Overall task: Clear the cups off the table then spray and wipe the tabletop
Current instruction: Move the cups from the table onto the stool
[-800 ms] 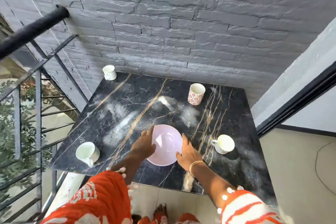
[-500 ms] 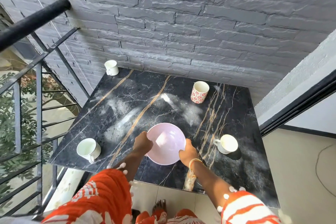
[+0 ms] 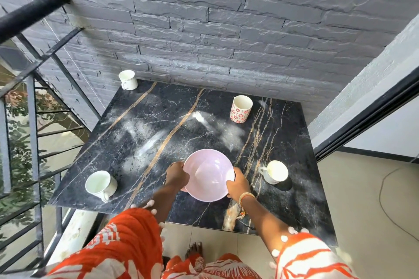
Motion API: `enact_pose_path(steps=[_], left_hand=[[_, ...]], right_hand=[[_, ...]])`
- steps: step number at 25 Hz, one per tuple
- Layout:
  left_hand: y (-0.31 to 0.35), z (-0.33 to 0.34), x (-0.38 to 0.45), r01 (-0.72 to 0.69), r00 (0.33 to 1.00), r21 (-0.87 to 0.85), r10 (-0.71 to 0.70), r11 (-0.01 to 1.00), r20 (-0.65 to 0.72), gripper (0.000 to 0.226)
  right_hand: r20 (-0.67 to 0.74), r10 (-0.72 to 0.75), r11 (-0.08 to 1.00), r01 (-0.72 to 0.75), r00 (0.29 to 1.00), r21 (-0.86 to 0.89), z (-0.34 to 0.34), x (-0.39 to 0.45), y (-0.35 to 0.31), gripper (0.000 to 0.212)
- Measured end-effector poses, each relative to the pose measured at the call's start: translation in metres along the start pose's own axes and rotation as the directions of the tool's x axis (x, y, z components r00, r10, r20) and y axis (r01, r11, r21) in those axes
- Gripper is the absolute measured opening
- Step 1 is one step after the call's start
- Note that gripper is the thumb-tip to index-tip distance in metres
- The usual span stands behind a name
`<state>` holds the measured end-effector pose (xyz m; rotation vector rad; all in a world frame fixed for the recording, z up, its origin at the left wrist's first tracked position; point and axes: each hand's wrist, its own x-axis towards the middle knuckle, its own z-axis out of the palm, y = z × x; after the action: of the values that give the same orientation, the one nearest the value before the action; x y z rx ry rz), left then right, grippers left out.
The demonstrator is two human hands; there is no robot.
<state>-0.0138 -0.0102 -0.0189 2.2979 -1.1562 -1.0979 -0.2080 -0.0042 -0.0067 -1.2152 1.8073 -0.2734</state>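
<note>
Clearing is judged barely begun: a pink bowl is gripped at its rim by the left hand and right hand, fingers curled round it, at the near middle of the black marble table. Four cups remain (apparently empty): one white cup just right, another white cup near-left, a third white cup and the floral cup far. Gathering them is called for next.

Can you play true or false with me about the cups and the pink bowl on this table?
1. Both hands hold the pink bowl. True: the left hand and the right hand grip its sides.
2. Two cups are on the table. False: four are.
3. The flowered cup has red flowers. True.
4. The far left cup lies on its side. False: it stands upright.
5. The near right cup sits inside the bowl. False: it stands on the tabletop, right of the bowl.
</note>
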Motion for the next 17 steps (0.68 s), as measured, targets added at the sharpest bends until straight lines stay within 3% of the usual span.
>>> enact_pose_path(steps=[9, 17], left_hand=[[-0.043, -0.004, -0.060, 0.081, 0.995, -0.030, -0.082, 0.996, -0.057, 0.042], [-0.127, -0.014, -0.161, 0.194, 0.964, -0.093, -0.207, 0.977, -0.166, 0.041]], right_hand=[[0.083, -0.110, 0.992, 0.114, 0.991, -0.053, 0.006, -0.044, 0.016, 0.053], [0.235, -0.206, 0.979, 0.198, 0.950, 0.057, 0.042, -0.126, 0.057, 0.050]])
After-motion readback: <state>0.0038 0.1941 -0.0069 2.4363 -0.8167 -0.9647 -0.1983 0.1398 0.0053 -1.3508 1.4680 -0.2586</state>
